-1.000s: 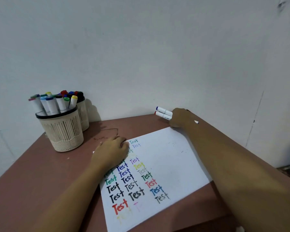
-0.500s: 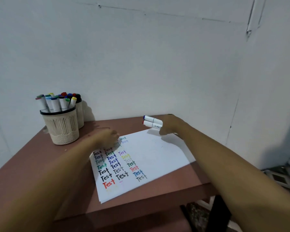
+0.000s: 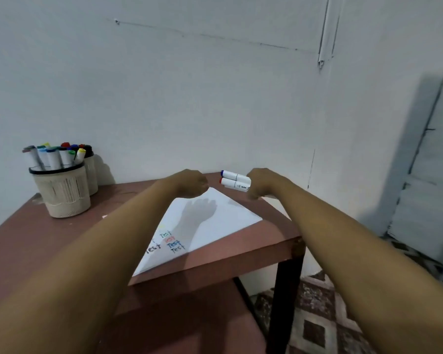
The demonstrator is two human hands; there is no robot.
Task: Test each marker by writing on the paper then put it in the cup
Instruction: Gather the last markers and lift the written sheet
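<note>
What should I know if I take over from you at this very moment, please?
Left hand: fingers curled, by the far corner of the paper; I cannot tell if it touches the paper.
Right hand: grips two markers, one blue-capped and one red-capped, both closed.
Cup: far left on the table, holding many markers; a second cup stands behind it.
Done: several coloured "Test" words are on the paper.
Left: probably test the two held markers, then put them in the cup.
</note>
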